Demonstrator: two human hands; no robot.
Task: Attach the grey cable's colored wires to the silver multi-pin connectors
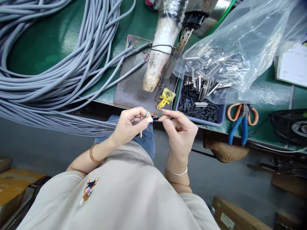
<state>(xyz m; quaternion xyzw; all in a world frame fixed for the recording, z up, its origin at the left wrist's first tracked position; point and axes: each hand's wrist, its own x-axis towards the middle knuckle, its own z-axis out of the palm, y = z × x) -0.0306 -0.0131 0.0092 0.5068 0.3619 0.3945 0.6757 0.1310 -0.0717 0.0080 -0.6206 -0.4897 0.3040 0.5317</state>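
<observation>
My left hand (130,124) is closed in a pinch on the end of a grey cable, just past the bench's front edge. Fanned coloured wires (148,114) and a small white piece (150,119) show at its fingertips. Facing it from the right, my right hand (179,131) has thumb and finger brought together beside the tip of a blue wire (154,120). What this pinch holds is too small to make out. Under the left hand, a small metal part (140,134) hangs near my leg.
Grey cables (91,64) fill the bench's left. A soldering iron (176,57) and white wrapped tube (160,54) overhang a brown board (134,86) with a yellow clip (163,101). Right are a blue tray (222,113) of black sleeves, a bag of metal connectors (216,64), and pliers (243,121).
</observation>
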